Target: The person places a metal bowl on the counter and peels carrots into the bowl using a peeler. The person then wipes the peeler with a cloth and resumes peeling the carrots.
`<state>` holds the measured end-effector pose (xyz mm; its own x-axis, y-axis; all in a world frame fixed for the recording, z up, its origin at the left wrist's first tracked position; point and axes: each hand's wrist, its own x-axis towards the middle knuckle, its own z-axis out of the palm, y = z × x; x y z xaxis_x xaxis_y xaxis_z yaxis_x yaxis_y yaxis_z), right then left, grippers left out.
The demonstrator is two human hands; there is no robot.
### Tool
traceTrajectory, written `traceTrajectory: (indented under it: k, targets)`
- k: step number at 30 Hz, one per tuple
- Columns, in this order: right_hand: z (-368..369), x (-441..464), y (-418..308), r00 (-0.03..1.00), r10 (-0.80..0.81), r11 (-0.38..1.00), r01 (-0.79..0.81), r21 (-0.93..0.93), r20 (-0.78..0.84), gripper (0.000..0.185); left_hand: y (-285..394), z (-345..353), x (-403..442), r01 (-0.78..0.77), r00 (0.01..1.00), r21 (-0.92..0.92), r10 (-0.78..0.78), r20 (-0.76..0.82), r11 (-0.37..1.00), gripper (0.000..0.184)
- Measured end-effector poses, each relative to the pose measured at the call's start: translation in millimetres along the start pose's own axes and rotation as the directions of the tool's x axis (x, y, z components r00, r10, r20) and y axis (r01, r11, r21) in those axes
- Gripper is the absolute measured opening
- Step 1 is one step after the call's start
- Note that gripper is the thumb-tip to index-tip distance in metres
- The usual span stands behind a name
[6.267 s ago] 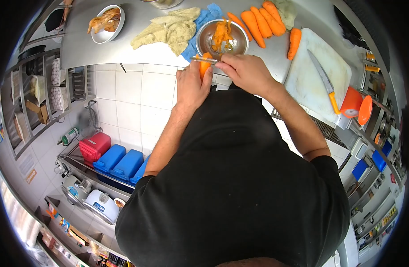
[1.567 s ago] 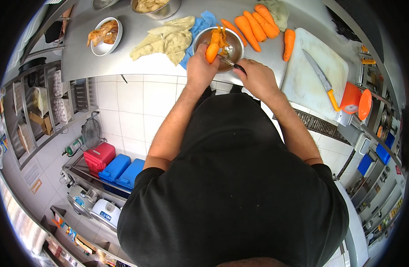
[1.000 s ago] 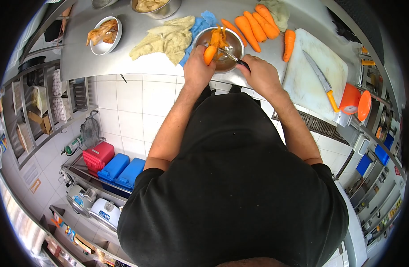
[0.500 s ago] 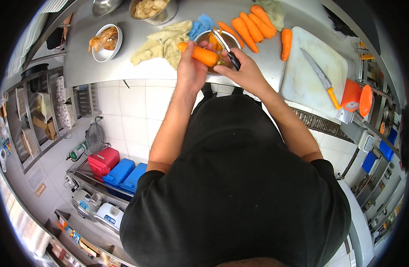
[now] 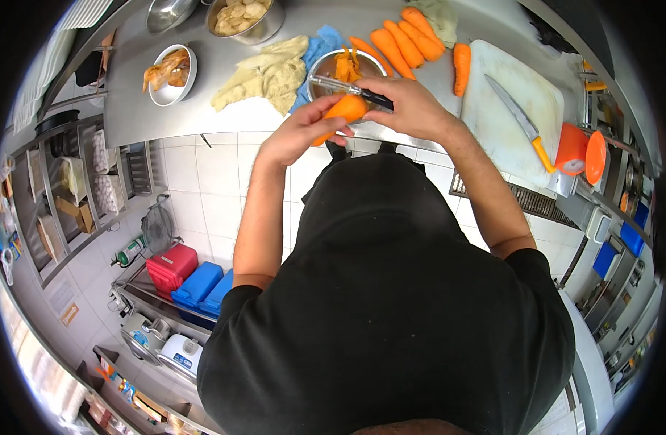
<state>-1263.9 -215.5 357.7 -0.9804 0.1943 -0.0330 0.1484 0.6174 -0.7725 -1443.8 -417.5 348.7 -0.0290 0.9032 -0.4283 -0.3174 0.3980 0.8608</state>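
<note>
My left hand (image 5: pixel 300 134) is wrapped around an orange carrot (image 5: pixel 347 108), tilted with its thick end up toward the bowl. A peeler with a black handle (image 5: pixel 376 98) and a metal head is gripped in my right hand (image 5: pixel 413 106); its head points left, just above the carrot. Whether the blade touches the carrot I cannot tell. Behind both hands stands a metal bowl (image 5: pixel 382 67) with orange peelings (image 5: pixel 347 65) in it; its near side is partly hidden by my hands and the peeler.
Several carrots (image 5: pixel 395 52) lie behind the bowl. To the right, a knife (image 5: pixel 512 109) rests on a white cutting board (image 5: pixel 485 148) beside an orange scale (image 5: pixel 571 152). Leftward are a yellowish cloth (image 5: pixel 268 76), a blue cloth (image 5: pixel 320 45), a white bowl (image 5: pixel 193 76) and a metal pot (image 5: pixel 264 30).
The carrot has turned from pointing left to slanting down toward me, and my left hand has come lower. The peeler has swung from upright to nearly level, its head now leftward.
</note>
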Motion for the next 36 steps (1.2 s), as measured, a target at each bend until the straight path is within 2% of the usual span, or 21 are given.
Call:
traceTrajectory:
  k: [1, 3, 4, 6, 8, 9, 12, 15, 21, 24, 33, 36]
  targets:
    - [0, 1, -2, 1.0, 0.012, 1.0, -0.011, -0.02, 0.021, 0.055, 2, 2, 5, 0.051, 0.999, -0.004, -0.051, 0.002, 0.999, 0.043]
    - [-2, 4, -7, 0.998, 0.037, 0.997, -0.033, -0.063, 0.06, 0.052, -4, 6, 13, 0.106, 0.992, 0.038, -0.104, -0.067, 0.994, 0.034]
    - [1, 5, -4, 0.998, 0.023, 0.995, -0.028, -0.093, -0.054, 0.05, -6, 9, 17, 0.135, 0.987, 0.058, -0.129, -0.099, 0.989, 0.03]
    - [11, 3, 11, 0.961, -0.009, 0.988, -0.034, -0.15, -0.276, 0.046, -13, 20, 21, 0.097, 0.968, 0.047, -0.083, -0.238, 0.994, 0.029]
    - [15, -2, 25, 0.938, 0.083, 0.982, -0.134, -0.13, -0.336, 0.04, -24, 27, 24, 0.049, 0.926, 0.096, -0.009, -0.377, 0.994, 0.032]
    - [14, -3, 25, 0.923, 0.129, 0.976, -0.183, -0.117, -0.364, 0.037, -24, 28, 23, 0.072, 0.918, 0.107, -0.024, -0.395, 0.992, 0.034]
    - [17, -12, 16, 0.957, 0.265, 0.964, -0.267, -0.001, -0.121, 0.03, -25, 30, 25, 0.134, 0.898, 0.162, -0.051, -0.436, 0.978, 0.038]
    - [25, -17, -1, 0.97, 0.245, 0.97, -0.245, 0.007, -0.009, 0.037, -29, 29, 27, 0.176, 0.888, 0.217, -0.06, -0.456, 0.96, 0.041]
    - [38, -15, 8, 0.985, 0.174, 0.97, -0.174, -0.168, -0.011, 0.046, -32, 30, 25, 0.159, 0.907, 0.179, -0.072, -0.414, 0.971, 0.042]
    - [35, -11, 11, 0.976, 0.205, 0.96, -0.187, -0.211, 0.068, 0.04, -42, 29, 24, 0.164, 0.902, 0.156, -0.084, -0.424, 0.974, 0.042]
    - [47, -6, 12, 0.987, 0.163, 0.948, -0.157, -0.276, -0.002, 0.046, -47, 28, 20, 0.191, 0.856, 0.186, -0.071, -0.512, 0.964, 0.041]
    - [48, -7, 29, 0.978, 0.199, 0.925, -0.208, -0.318, -0.063, 0.046, -45, 30, 18, 0.204, 0.855, 0.249, -0.049, -0.516, 0.947, 0.043]
